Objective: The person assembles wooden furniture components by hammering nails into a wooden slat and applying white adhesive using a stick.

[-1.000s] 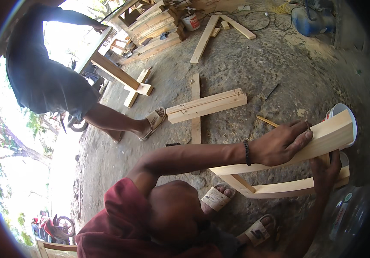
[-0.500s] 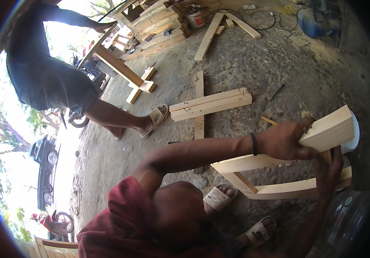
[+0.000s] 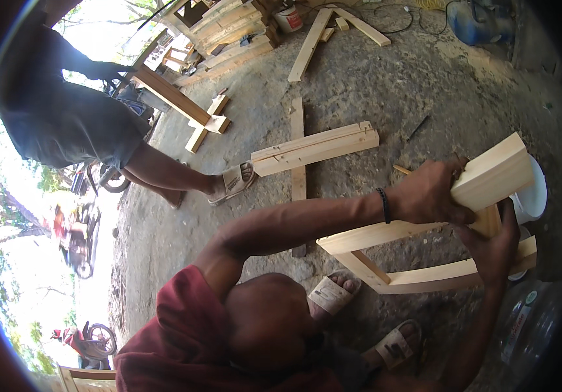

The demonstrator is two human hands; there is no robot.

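My left hand [image 3: 425,193] is closed around the near end of a thick pale wooden board [image 3: 495,171], with fingers over its top and the thumb underneath. Just below, my right hand [image 3: 490,248] grips a short wooden crosspiece [image 3: 488,222] that meets the board's underside. Both pieces sit over a four-sided wooden frame [image 3: 366,269] on the ground by my feet; my left forearm and hands cover part of its upper rail. Whether the board and that rail are one piece I cannot tell.
A white bucket [image 3: 533,189] stands behind the board, with a clear plastic bottle [image 3: 532,320] nearer me. Two stacked beams [image 3: 317,150] lie across a flat strip [image 3: 298,183]. At left, another person [image 3: 78,121] stands beside a wooden post on a cross-shaped foot [image 3: 205,124].
The board in my hands has tipped slightly, and more of the crosspiece shows beside my right hand. The standing person's hand has moved left and down. The whole view has shifted a little.
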